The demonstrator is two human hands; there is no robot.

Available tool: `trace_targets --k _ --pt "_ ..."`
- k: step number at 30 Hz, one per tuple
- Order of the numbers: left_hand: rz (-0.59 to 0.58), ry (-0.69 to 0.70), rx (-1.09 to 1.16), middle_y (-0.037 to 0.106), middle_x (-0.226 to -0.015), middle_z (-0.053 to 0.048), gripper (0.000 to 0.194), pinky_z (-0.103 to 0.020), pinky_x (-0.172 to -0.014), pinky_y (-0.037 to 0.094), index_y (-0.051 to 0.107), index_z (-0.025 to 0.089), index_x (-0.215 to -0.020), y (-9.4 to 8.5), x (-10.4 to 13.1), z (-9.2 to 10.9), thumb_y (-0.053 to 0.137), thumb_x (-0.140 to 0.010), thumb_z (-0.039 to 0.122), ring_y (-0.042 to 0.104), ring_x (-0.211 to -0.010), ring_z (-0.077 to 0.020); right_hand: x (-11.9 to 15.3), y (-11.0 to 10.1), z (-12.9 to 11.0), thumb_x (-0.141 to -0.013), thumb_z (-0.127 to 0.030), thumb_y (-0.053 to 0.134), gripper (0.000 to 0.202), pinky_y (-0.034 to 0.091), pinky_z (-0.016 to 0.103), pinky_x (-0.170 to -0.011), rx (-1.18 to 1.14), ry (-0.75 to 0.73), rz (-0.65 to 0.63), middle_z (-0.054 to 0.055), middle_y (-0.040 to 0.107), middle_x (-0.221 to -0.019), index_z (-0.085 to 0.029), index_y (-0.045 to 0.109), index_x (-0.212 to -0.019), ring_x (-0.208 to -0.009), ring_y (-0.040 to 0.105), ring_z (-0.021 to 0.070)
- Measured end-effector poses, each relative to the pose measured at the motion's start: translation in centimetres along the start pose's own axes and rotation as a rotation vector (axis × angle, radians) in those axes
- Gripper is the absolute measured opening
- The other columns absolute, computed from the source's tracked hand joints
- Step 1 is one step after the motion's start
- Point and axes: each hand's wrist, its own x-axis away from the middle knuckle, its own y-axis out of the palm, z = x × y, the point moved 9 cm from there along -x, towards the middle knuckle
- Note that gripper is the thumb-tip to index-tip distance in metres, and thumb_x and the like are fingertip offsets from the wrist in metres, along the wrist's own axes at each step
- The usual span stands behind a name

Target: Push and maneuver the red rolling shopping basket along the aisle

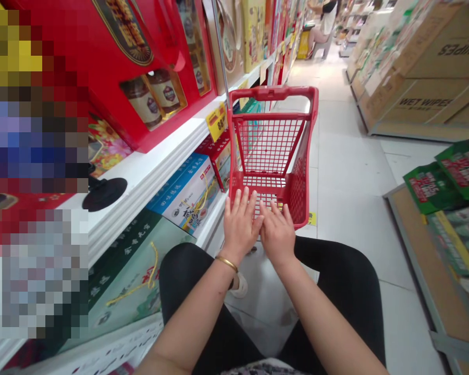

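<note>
Both of my hands reach forward, backs up, over the near end of a red plastic shopping basket cart (271, 148). My left hand (240, 221), below a gold bangle (227, 264) on the wrist, has its fingers stretched out and a little apart. Beside it, nearly touching at the thumbs, my right hand (277, 232) lies with fingers spread and slightly bent. Neither holds anything that I can see. Whether the fingertips touch the cart's rim cannot be made out. The cart's handle is up at its far end, and its mesh basket shows no goods.
On the left, a white shelf (156, 179) carries red gift boxes with jars (152, 99), a blue-and-white carton (189, 192) and a green box (133, 281). At right stand wet-wipes cartons (426, 101) and green packets (433, 185). Someone sits (326, 31) far down the aisle.
</note>
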Motion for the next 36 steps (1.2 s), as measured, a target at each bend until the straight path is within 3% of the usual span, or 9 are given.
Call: trace_targets --k 3,7,11,15,19,23,28,31,36 --pt "-0.001 0.007 -0.006 0.025 -0.172 -0.009 0.066 -0.057 -0.13 0.014 0.029 0.019 -0.164 0.0 0.0 -0.2 0.025 -0.108 0.055 0.014 -0.161 -0.0271 -0.1 -0.1 0.4 -0.104 -0.02 0.045 0.048 0.025 0.057 -0.129 0.007 -0.019 -0.043 0.009 0.07 -0.136 -0.02 0.048 -0.152 -0.138 0.058 0.0262" --pt "-0.03 0.023 -0.001 0.025 -0.171 -0.01 0.069 -0.057 -0.131 0.014 0.028 0.018 -0.164 0.3 -0.1 0.7 0.03 -0.107 0.057 0.015 -0.161 -0.0276 0.8 -2.9 5.4 -0.101 -0.016 0.046 0.052 0.008 0.069 -0.128 0.068 0.075 0.067 0.008 0.071 -0.135 -0.024 0.047 -0.153 -0.137 0.059 0.0269" --pt "-0.027 0.002 0.008 0.033 -0.169 -0.009 0.062 -0.059 -0.13 0.014 0.04 0.019 -0.159 0.4 -0.2 1.1 0.035 -0.107 0.053 0.02 -0.16 -0.0282 1.2 -4.2 9.5 -0.1 -0.016 0.041 0.054 0.019 0.074 -0.123 0.021 0.269 0.182 0.012 0.065 -0.143 -0.022 0.047 -0.153 -0.145 0.051 0.0323" --pt "-0.008 -0.015 0.006 0.042 -0.164 -0.007 0.051 -0.062 -0.13 0.016 0.055 0.02 -0.149 0.2 -0.2 0.6 0.034 -0.108 0.043 0.025 -0.159 -0.0289 1.1 -3.3 7.3 -0.097 -0.012 0.04 0.059 0.026 0.069 -0.124 -0.007 0.244 0.167 0.011 0.06 -0.148 -0.023 0.046 -0.154 -0.153 0.037 0.0318" --pt "0.009 -0.019 -0.016 0.049 -0.16 -0.006 0.044 -0.064 -0.128 0.018 0.066 0.022 -0.138 -0.2 0.1 -0.4 0.038 -0.108 0.04 0.03 -0.157 -0.0307 0.7 -2.3 4.1 -0.095 -0.008 0.042 0.063 0.022 0.062 -0.129 -0.003 0.046 0.022 0.005 0.065 -0.144 -0.027 0.044 -0.155 -0.15 0.044 0.0258" --pt "0.033 0.006 0.01 0.063 -0.147 -0.001 0.036 -0.068 -0.127 0.018 0.077 0.027 -0.118 -0.4 0.1 -0.8 0.044 -0.107 0.036 0.034 -0.155 -0.0316 0.1 -2.8 7.0 -0.099 -0.012 0.037 0.063 0.022 0.06 -0.13 -0.127 0.128 0.031 0.006 0.06 -0.15 -0.028 0.036 -0.16 -0.15 0.044 0.0235" --pt "0.04 0.032 0.05 0.069 -0.139 0.001 0.034 -0.069 -0.127 0.016 0.08 0.029 -0.11 -0.2 -0.3 0.1 0.046 -0.107 0.035 0.038 -0.153 -0.0305 0.6 -3.1 12.0 -0.105 -0.023 0.03 0.059 0.047 0.049 -0.117 -0.402 0.425 0.264 0.011 0.057 -0.152 -0.025 0.026 -0.163 -0.143 0.053 0.0218" --pt "0.04 0.027 0.038 0.068 -0.14 0.002 0.036 -0.069 -0.127 0.016 0.08 0.029 -0.109 -0.2 -0.2 0.2 0.045 -0.107 0.035 0.038 -0.153 -0.0304 1.4 -3.3 12.0 -0.106 -0.023 0.03 0.059 0.049 0.049 -0.115 -0.456 0.432 0.338 0.014 0.057 -0.152 -0.024 0.021 -0.164 -0.143 0.052 0.0225" --pt "-0.011 -0.026 -0.064 0.06 -0.15 -0.006 0.04 -0.069 -0.127 0.016 0.077 0.025 -0.117 -0.5 0.1 -0.1 0.041 -0.107 0.039 0.038 -0.153 -0.0334 1.9 -2.8 8.5 -0.104 -0.023 0.041 0.056 0.036 0.055 -0.125 -0.391 0.198 0.245 0.011 0.052 -0.156 -0.028 0.036 -0.159 -0.151 0.042 0.0263"
